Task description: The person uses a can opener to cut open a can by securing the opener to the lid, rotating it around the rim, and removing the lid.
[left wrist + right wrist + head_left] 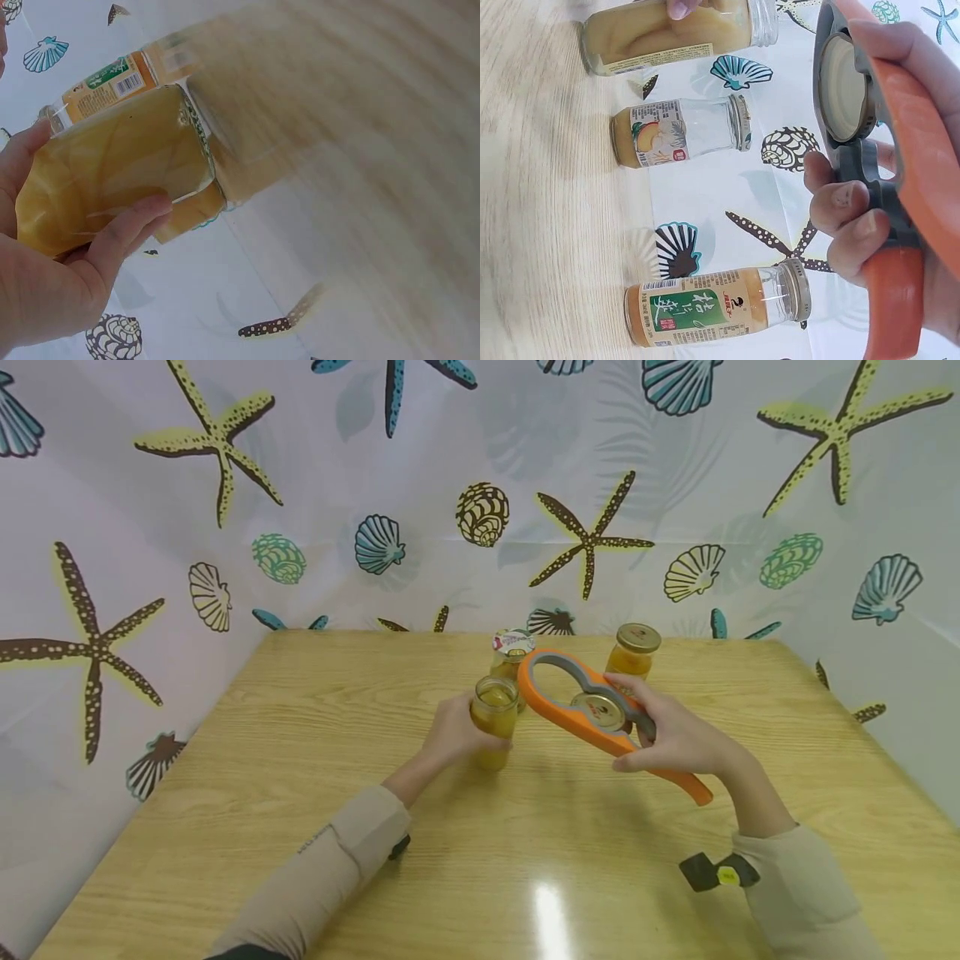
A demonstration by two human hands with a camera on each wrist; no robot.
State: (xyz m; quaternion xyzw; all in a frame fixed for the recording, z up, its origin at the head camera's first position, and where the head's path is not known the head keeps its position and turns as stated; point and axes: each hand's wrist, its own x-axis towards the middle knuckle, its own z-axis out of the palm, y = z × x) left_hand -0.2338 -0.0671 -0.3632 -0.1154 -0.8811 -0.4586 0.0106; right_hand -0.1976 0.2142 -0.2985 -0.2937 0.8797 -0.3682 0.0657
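Note:
My left hand [457,731] grips an open glass jar [493,720] of yellow fruit pieces, held upright. In the left wrist view its fingers and thumb [127,225] wrap the jar's side. My right hand [678,735] holds an orange and grey jar opener [558,714] in the air, to the right of the jar. A round metal lid [600,712] is lodged in the opener's smaller ring; its pale underside [844,86] shows in the right wrist view.
Behind the open jar stands a smaller lidded jar [513,647] with a peach label [656,135]. Farther right is another lidded jar [633,652] of orange contents, partly hidden by the right hand. A shell-and-starfish cloth [420,585] hangs behind the wooden table [300,735].

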